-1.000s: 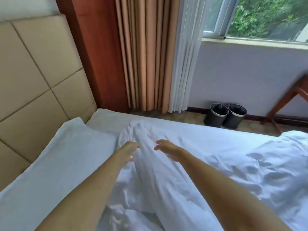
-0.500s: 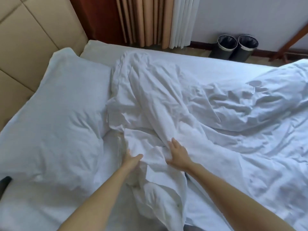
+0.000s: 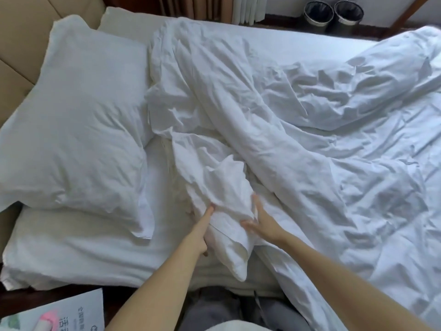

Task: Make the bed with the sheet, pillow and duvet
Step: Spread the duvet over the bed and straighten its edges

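Observation:
A crumpled white duvet (image 3: 298, 130) lies bunched across the middle and right of the bed. Its near corner (image 3: 229, 225) hangs over the bed's front edge. My left hand (image 3: 202, 225) grips this corner from the left, its fingers tucked under the fabric. On the corner's right side rests my right hand (image 3: 260, 223), fingers spread and pressing on the cloth. A white pillow (image 3: 76, 120) lies at the left against the headboard. The white sheet (image 3: 95, 254) covers the mattress below the pillow.
A beige padded headboard (image 3: 21, 44) stands at the left. Two dark bins (image 3: 334, 13) sit on the floor beyond the bed, by the curtains. A leaflet (image 3: 59, 314) lies at the lower left beside the bed.
Both hands have drawn back from the far end of the duvet to its near corner at the front edge. The view has tilted downward.

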